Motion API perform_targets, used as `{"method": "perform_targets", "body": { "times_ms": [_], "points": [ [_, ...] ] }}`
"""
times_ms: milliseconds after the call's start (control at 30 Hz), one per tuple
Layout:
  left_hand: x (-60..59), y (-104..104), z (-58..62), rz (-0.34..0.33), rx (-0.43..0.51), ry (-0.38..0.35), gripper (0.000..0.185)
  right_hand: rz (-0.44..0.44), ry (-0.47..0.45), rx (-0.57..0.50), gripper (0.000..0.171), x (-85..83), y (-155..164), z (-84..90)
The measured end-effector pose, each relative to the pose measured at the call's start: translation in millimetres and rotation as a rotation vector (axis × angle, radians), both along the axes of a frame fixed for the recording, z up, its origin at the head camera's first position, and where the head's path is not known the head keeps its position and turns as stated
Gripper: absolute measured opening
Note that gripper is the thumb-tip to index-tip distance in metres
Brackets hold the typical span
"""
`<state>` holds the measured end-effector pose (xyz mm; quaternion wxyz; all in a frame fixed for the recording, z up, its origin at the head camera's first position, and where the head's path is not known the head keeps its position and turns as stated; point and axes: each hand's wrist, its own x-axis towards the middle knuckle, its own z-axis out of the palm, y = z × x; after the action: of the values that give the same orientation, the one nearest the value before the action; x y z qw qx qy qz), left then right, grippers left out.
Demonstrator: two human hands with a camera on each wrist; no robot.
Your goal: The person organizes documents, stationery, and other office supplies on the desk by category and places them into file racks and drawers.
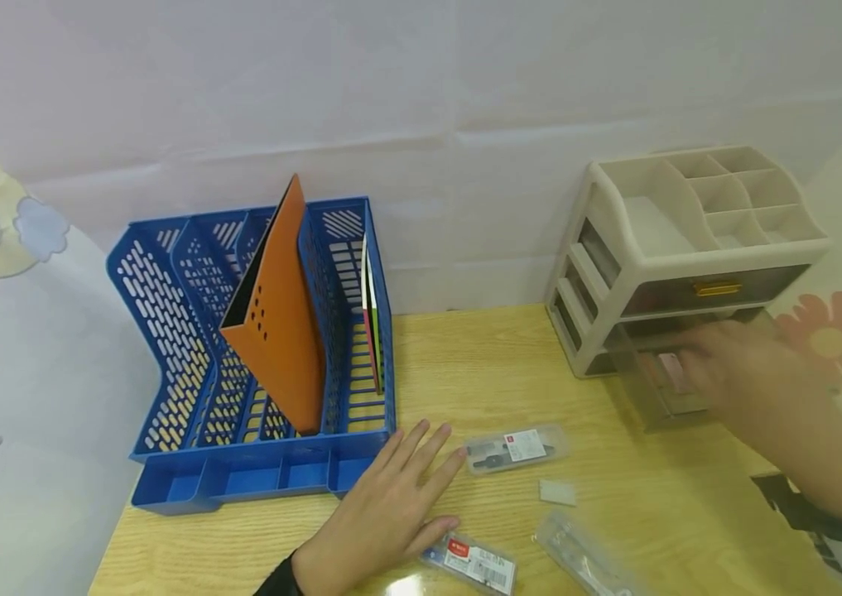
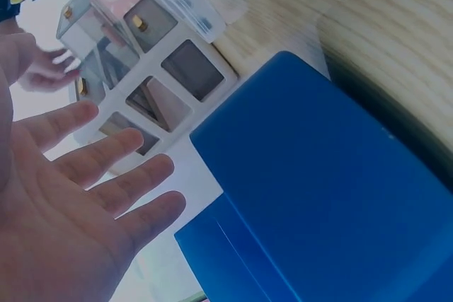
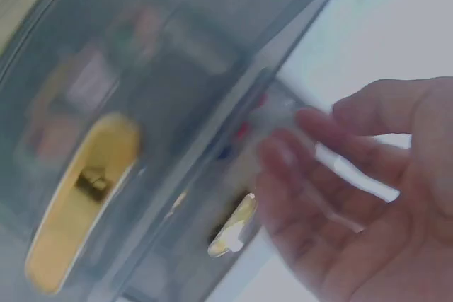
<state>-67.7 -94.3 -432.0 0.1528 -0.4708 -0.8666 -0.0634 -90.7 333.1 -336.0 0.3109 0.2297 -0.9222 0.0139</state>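
Observation:
My left hand lies with straight, spread fingers at the blue rack's front right corner, beside a clear plastic case with a red and white label. In the left wrist view, no object shows in its palm. Blurred by motion, my right hand is over the pulled-out clear drawer of a cream desktop organizer. Small items, blurred, lie inside the drawer. The right wrist view shows this hand's loosely bent fingers beside the drawers, with no clearly visible object between them.
A blue file rack with an orange folder and thin booklets stands left. On the table lie a clear case with a compass, a small whitish block and another clear case. The drawer front juts over the table.

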Motion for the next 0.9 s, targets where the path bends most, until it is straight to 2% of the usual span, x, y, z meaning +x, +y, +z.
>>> {"method": "perform_targets", "body": {
  "times_ms": [33, 100, 233, 333, 500, 733, 833, 867, 900],
  "points": [
    [0.1, 0.8, -0.2, -0.003, 0.0, -0.001, 0.071, 0.034, 0.039, -0.012, 0.059, 2.6, -6.7, 0.7],
    [0.6, 2.8, -1.1, -0.008, -0.002, -0.012, 0.072, 0.035, 0.024, -0.113, 0.067, 10.0, -21.8, 3.6],
    [4.2, 8.4, -3.6, -0.02, -0.039, -0.056, 0.073, 0.171, 0.064, -0.179, 0.057, 17.6, -45.6, -0.2],
    [8.3, 13.1, -6.5, -0.045, -0.065, -0.098, 0.071, 0.245, 0.052, -0.167, 0.054, 22.8, -60.6, -7.9],
    [13.8, 19.8, -11.9, -0.095, -0.074, -0.111, 0.07, 0.311, -0.049, -0.127, 0.052, 33.0, -78.4, -19.9],
    [16.0, 29.3, -12.9, -0.105, -0.11, -0.077, 0.069, 0.372, -0.162, -0.097, 0.052, 40.0, -86.1, -48.6],
    [13.8, 33.1, -13.2, -0.097, -0.094, -0.047, 0.069, 0.398, -0.226, -0.079, 0.024, 42.4, -87.4, -63.8],
    [12.8, 34.3, -13.2, -0.093, -0.091, -0.04, 0.069, 0.401, -0.254, -0.074, 0.019, 43.3, -87.9, -68.4],
    [11.8, 35.5, -13.0, -0.091, -0.088, -0.035, 0.069, 0.398, -0.284, -0.066, 0.023, 44.2, -88.3, -72.8]
  ]
}}
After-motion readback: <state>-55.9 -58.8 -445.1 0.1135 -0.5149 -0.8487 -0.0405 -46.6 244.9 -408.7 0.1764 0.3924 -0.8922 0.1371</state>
